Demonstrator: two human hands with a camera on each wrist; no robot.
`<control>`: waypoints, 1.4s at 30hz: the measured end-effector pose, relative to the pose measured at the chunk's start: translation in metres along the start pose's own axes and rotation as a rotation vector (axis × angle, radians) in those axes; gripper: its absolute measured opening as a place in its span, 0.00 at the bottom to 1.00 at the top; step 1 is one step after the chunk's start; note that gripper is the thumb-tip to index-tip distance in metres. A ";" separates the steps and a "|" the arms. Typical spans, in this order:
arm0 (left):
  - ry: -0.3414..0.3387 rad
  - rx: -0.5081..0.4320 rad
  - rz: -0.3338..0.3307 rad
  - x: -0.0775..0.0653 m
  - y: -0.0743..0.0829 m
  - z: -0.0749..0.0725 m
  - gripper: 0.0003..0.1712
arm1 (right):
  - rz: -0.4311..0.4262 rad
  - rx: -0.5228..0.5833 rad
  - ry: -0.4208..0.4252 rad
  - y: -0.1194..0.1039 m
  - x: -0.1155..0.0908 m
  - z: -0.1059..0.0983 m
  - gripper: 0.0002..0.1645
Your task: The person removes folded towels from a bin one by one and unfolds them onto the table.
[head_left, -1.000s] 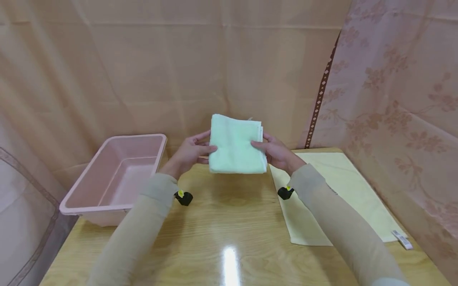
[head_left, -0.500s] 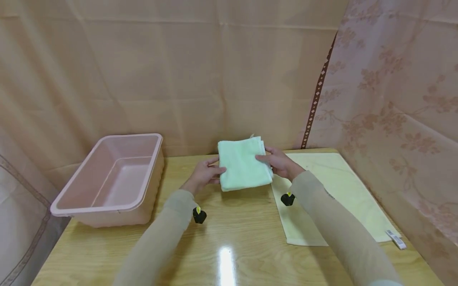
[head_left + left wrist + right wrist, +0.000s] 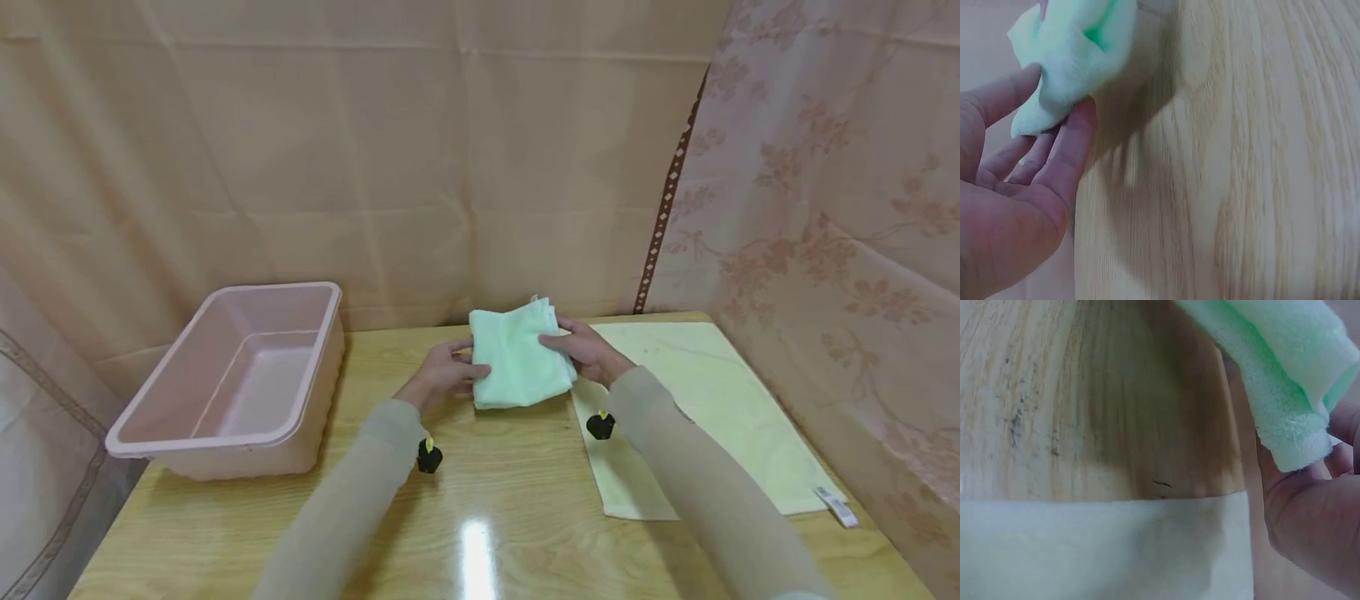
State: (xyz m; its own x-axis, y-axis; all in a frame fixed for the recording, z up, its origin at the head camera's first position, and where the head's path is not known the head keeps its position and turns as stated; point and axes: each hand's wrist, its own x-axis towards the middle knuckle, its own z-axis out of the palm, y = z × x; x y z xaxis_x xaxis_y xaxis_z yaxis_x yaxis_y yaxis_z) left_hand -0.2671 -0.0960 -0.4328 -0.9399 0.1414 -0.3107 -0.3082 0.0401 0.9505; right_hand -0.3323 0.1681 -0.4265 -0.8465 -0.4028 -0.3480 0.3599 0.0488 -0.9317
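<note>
Curtain of plain beige cloth (image 3: 375,167) takes up the backdrop, and below it runs the glossy light-wood table (image 3: 540,508). Over on the left, a deep rectangular pink plastic basin (image 3: 247,462) sits on the wood; across on the right, a pale yellow rectangular cloth (image 3: 697,367) lies spread out flat. And here, between those two, near the table's far edge: a folded mint-green terry cloth (image 3: 517,358), held up in both hands, top edge dipping mid-way, layers fanned at its right side. My call: draw the sides gently apart so that dip smooths out, then square those loose layers; too hard a tug could spoil the fold. On to the grips! The left hand (image 3: 446,371) pinches one side, thumb in front, fingers behind; the right hand (image 3: 588,350) clamps the other side likewise, some fingertips hidden. The right side looks higher, so levelling the two would help, I'd judge. Smallest of all, a little white label (image 3: 836,507) pokes out at the yellow cloth's near right corner.
</note>
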 end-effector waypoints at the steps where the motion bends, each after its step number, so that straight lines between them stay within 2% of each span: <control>1: 0.001 0.013 0.003 0.000 0.000 0.001 0.44 | 0.008 -0.003 0.008 0.001 0.001 0.000 0.36; 6: 0.021 0.075 0.031 0.004 0.001 0.007 0.49 | 0.042 -0.010 0.046 0.008 0.007 0.004 0.38; 9: 0.023 0.133 0.047 0.006 0.001 0.009 0.50 | 0.053 -0.002 0.063 0.012 0.012 0.005 0.38; 13: 0.035 0.171 0.058 0.005 0.000 0.011 0.48 | 0.063 -0.043 0.096 0.015 0.015 0.004 0.36; 18: 0.063 0.190 0.075 0.003 -0.005 0.010 0.46 | 0.096 -0.192 0.117 0.017 0.013 -0.001 0.36; 23: 0.081 0.198 0.076 0.005 -0.009 0.007 0.43 | 0.155 -0.397 0.061 0.010 0.004 -0.006 0.39; 27: 0.087 0.179 0.063 0.006 -0.010 0.007 0.42 | 0.133 -0.468 0.049 0.010 0.005 -0.010 0.40; 37: 0.084 0.182 0.034 0.009 -0.018 0.010 0.40 | 0.092 -0.448 0.081 0.025 0.009 -0.018 0.39; 42: 0.090 0.133 0.023 0.011 -0.022 0.009 0.38 | 0.063 -0.446 0.093 0.029 0.010 -0.016 0.36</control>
State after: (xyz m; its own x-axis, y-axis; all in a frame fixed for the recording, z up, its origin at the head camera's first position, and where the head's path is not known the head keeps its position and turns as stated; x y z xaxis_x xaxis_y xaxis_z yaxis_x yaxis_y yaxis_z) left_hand -0.2697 -0.0868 -0.4576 -0.9577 0.0549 -0.2826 -0.2700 0.1695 0.9478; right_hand -0.3365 0.1798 -0.4588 -0.8675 -0.3031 -0.3944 0.2253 0.4675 -0.8548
